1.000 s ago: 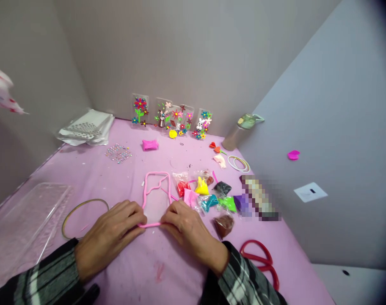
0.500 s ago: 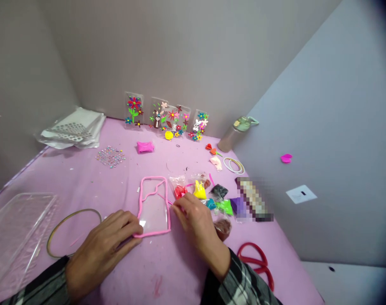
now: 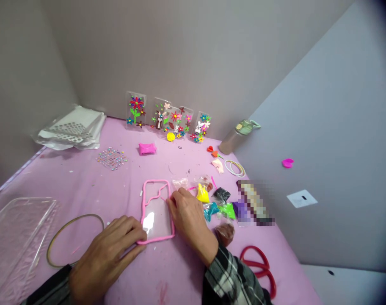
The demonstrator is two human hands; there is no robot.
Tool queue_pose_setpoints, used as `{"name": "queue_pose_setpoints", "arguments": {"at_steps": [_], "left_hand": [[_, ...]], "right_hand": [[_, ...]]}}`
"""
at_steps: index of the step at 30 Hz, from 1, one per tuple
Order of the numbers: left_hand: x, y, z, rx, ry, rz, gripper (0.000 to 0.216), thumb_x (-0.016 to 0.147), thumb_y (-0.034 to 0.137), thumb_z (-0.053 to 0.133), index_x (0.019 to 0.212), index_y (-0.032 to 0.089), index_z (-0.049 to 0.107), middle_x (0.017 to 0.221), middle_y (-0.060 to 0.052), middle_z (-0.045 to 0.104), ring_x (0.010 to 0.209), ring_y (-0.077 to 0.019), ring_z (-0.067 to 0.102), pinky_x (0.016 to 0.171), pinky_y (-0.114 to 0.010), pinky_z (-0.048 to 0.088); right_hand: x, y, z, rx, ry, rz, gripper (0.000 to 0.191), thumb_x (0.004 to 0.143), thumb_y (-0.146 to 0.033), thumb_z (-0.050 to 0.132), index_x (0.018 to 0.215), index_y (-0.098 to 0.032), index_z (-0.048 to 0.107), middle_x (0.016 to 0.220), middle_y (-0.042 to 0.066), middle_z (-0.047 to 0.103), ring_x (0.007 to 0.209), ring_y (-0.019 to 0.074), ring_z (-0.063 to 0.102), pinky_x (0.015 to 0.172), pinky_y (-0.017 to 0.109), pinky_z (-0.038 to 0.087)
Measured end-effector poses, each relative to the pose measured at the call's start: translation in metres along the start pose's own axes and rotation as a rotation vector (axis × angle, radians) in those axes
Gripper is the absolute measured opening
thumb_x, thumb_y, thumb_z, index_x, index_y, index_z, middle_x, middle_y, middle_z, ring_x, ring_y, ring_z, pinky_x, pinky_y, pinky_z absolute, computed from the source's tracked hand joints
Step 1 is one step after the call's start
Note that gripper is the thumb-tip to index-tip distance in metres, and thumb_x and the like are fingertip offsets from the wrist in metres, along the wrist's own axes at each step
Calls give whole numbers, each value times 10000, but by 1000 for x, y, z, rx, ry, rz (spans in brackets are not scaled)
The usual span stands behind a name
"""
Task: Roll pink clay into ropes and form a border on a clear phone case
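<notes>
At the left edge of your desk (image 3: pixel 126 279) lies a clear plastic tray (image 3: pixel 9 245), with a stack of white packets (image 3: pixel 77 127) at the far-left corner. Next comes 1 gold hoop (image 3: pixel 85 215), just beside your left hand (image 3: pixel 112 250), whose thumb and fingers close on the near-left corner of the pink-edged clear panel (image 3: pixel 161 218). That panel lies flat on the desk between your 2 hands, a pink strand winding across its far end. Beyond it are scattered gems (image 3: pixel 112 159), a pink packet (image 3: pixel 147 148) and, along the far edge, decorated panels (image 3: pixel 136 111). Your right hand (image 3: pixel 188 212) has bent fingers at the panel's right side; you can't tell whether they grip it. Past that hand sit coloured bags (image 3: pixel 202 193), then, toward the right edge, a bottle (image 3: pixel 231 140) and red looped handles (image 3: pixel 271 279).
</notes>
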State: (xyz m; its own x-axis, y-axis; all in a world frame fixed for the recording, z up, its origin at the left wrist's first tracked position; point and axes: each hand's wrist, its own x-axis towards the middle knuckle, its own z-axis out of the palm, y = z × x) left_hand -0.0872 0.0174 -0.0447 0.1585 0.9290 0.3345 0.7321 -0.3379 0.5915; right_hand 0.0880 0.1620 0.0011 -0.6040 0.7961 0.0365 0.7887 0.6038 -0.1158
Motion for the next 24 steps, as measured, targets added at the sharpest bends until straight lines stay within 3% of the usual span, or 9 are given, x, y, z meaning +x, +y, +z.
{"name": "queue_pose_setpoints", "arguments": {"at_steps": [5,15,24], "left_hand": [[2,3,1,0,43,2,81,1014,223,543,965,252,602,943,-4,641,874,-164,593,773,-264,467],[3,5,1,-19,45,-6,93,1007,215,539,980,262,615,950,-1,654,881,-168,602,776,-269,478],[5,6,0,-11,50,-15,94,1010,245,535,968,264,616,931,-3,656,867,-172,605,757,-275,485]], "right_hand": [[2,-1,1,-2,0,6,244,1029,-334,566,901,-171,694,917,61,715,809,208,658,630,325,320],[4,5,3,-19,-2,4,292,1059,-263,477,885,-181,697,891,61,710,791,206,653,626,328,308],[-4,9,5,-12,32,-111,128,958,-187,649,835,-175,683,900,62,695,838,221,617,725,333,379]]}}
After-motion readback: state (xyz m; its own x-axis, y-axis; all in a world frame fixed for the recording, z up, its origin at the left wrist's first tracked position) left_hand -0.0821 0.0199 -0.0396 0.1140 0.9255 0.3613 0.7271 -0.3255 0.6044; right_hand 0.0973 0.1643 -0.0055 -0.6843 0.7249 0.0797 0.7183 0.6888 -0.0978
